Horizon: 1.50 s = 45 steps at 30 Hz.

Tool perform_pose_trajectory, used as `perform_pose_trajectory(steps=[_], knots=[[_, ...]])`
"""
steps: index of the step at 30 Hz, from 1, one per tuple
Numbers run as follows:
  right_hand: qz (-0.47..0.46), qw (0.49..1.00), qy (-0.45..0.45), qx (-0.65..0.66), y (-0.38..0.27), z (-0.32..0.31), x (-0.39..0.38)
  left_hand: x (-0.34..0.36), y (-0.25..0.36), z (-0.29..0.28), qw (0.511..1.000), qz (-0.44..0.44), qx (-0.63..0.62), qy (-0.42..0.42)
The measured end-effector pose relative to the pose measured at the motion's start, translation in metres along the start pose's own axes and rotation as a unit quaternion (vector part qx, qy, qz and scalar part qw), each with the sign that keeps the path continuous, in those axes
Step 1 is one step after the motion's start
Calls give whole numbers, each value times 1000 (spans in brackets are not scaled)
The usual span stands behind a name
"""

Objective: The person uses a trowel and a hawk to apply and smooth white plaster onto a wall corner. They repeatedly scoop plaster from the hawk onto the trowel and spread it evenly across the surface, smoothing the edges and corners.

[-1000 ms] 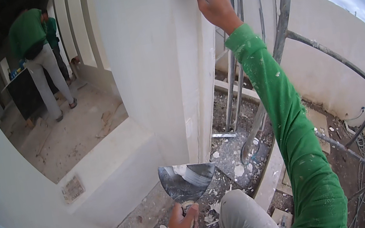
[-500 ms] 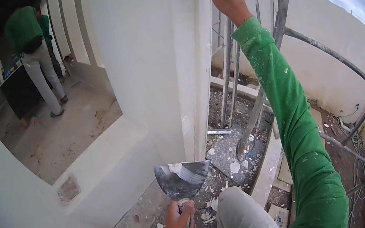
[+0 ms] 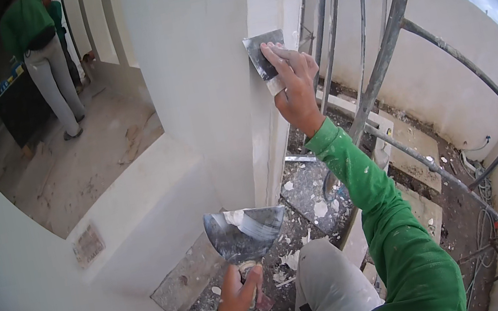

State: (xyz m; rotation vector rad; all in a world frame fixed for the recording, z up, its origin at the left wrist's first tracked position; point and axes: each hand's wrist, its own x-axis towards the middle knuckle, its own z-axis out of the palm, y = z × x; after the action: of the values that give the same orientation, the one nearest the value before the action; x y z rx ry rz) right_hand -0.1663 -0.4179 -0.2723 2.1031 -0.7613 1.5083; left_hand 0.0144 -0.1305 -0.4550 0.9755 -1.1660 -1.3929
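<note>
My right hand [image 3: 295, 84] grips a small metal putty knife [image 3: 258, 48], fingers over its blade, which lies against the white column [image 3: 198, 58] near its right-hand edge. Low in the view, my left hand [image 3: 239, 294] is closed on the handle of a wide fan-shaped scraper [image 3: 234, 241]. That scraper's dark, smeared blade is held flat, with some white paste on its top edge, in front of the column's lower part.
Metal scaffolding [image 3: 400, 29] stands at right before a boundary wall [image 3: 470, 90]; cables [image 3: 487, 223] lie below. The ground [image 3: 309, 191] is strewn with debris. Through an opening with a low sill [image 3: 128, 187], a person [image 3: 47, 71] in green stands by a dark board, someone behind.
My right hand and putty knife have come down along the column's edge from the top of the view. My left hand and scraper have stayed low, moving only slightly in the picture.
</note>
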Motion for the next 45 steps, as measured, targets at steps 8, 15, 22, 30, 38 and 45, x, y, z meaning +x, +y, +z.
perform_pose_trajectory(steps=[8, 15, 22, 30, 38, 45], knots=[[38, 991, -131, -3, -21, 32, -166, 1, 6, 5, 1000, -12, -3, -16], [2, 990, -140, 15, -3, -37, -96, -1, 16, 7, 999, -1, -43, 8], [-118, 989, 87, 0, 41, -63, 186, 5, 11, 12, 998, 23, -57, 13], [-191, 971, 132, -52, 19, -67, 253, 5, 7, 8, 999, 27, -12, -25], [-70, 995, 62, -31, 16, -17, 96, 4, 7, 9, 1000, 2, -17, 3], [24, 998, -65, -5, -10, 22, -88, 4, 8, 13, 1000, 9, -26, 10]])
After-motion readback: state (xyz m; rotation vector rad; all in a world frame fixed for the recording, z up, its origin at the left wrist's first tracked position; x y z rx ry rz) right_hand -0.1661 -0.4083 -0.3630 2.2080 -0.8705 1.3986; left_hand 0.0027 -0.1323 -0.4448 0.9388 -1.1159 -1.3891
